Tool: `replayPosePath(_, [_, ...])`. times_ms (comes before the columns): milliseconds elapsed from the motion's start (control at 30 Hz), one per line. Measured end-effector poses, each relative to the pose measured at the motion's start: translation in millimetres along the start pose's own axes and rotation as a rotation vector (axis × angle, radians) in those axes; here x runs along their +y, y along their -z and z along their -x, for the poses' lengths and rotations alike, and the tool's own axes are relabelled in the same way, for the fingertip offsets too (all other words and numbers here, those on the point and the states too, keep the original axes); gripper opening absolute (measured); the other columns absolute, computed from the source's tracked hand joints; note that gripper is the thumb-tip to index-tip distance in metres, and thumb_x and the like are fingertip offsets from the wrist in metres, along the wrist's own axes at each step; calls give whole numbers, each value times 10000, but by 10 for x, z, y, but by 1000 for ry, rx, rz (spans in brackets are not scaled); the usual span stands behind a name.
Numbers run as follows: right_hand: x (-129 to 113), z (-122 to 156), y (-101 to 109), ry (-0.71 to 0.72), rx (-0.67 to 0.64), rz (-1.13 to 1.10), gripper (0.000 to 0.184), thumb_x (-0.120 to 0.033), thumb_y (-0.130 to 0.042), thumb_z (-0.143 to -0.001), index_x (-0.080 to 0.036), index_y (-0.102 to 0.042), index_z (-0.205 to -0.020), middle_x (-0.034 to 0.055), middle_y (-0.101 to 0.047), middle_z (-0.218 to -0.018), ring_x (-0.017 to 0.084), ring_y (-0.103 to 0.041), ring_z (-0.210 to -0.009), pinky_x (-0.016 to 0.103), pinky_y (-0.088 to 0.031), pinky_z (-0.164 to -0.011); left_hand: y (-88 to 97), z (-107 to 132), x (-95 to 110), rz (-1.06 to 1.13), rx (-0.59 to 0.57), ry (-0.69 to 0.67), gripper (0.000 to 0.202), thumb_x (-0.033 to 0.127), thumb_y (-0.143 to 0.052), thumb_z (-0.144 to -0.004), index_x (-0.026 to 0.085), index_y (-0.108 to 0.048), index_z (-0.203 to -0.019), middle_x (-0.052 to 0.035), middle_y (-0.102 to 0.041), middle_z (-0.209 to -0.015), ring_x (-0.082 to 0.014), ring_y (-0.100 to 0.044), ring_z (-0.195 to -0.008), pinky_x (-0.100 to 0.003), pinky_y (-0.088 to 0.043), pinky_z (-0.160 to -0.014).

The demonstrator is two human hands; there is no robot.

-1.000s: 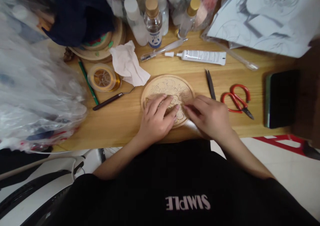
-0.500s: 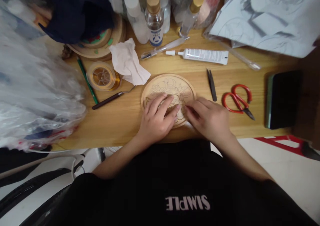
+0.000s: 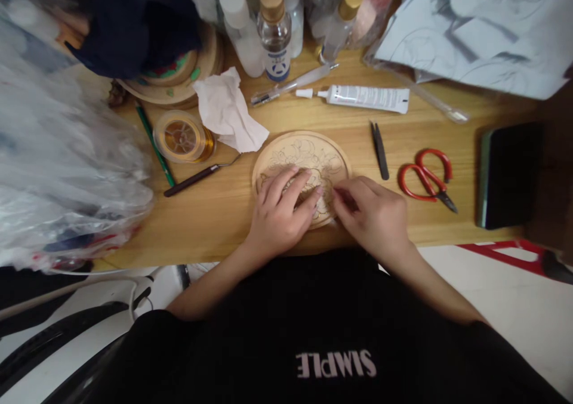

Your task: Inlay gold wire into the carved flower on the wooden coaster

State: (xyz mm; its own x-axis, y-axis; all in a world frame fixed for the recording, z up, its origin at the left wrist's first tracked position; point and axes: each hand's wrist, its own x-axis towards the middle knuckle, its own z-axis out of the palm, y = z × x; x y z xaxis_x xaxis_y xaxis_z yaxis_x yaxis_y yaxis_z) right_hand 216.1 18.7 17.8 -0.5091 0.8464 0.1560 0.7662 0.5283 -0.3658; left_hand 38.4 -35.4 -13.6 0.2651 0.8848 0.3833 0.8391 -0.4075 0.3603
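Observation:
A round wooden disc (image 3: 308, 153) with a drawn floral pattern lies near the front edge of the wooden table (image 3: 224, 213). My left hand (image 3: 280, 213) rests flat on the disc's near half, fingers stretched out and pressing down. My right hand (image 3: 369, 213) sits at the disc's right rim with its fingers curled and pinched together; whatever they hold is too small to make out.
Black tweezers (image 3: 379, 150), red scissors (image 3: 425, 178) and a dark phone (image 3: 508, 174) lie to the right. A glue tube (image 3: 362, 98), bottles (image 3: 273, 31), a crumpled tissue (image 3: 228, 114), a wire spool (image 3: 182, 136), a hook tool (image 3: 197, 178) and a plastic bag (image 3: 58, 171) crowd the back and left.
My right hand has crept slightly left along the disc's rim. My left hand has stayed in place on the disc.

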Motion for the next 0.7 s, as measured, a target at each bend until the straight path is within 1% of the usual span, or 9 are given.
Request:
replayPosePath(200, [-31, 25, -10, -32, 5, 2, 143, -231, -565, -883, -169, -642, -779, 13, -679, -681, 124, -612, -583, 242, -379, -503, -7, -15, 6, -19, 24, -5, 204, 229, -585, -911, 179, -672, -1089, -116, -626, -1246, -272, -517, -1234, -429, -414, -1017])
replayPosePath(400, [-51, 46, -25, -82, 15, -38, 170, -242, -551, -887, -158, -659, -786, 28, -676, -664, 121, -595, -560, 237, -371, -496, -10, -18, 6, -13, 35, -10, 213, 225, -585, -908, 163, -673, -1093, -122, -628, -1242, -287, -529, -1217, -430, -417, -1010])
replayPosePath(600, [-84, 41, -48, -112, 49, -55, 152, -228, -560, -870, -158, -659, -780, 26, -682, -664, 125, -600, -550, 235, -386, -500, -8, -18, 7, -37, 28, -7, 218, 240, -574, -915, 176, -668, -1102, -104, -627, -1249, -277, -533, -1217, -422, -424, -1014])
replayPosePath(700, [-88, 41, -54, -147, 40, -65, 163, -248, -551, -874, -167, -660, -784, 28, -683, -668, 131, -604, -561, 239, -394, -506, -12, -9, 6, -19, 26, 0, 220, 236, -568, -919, 176, -665, -1108, -110, -620, -1258, -275, -515, -1239, -425, -408, -1030])
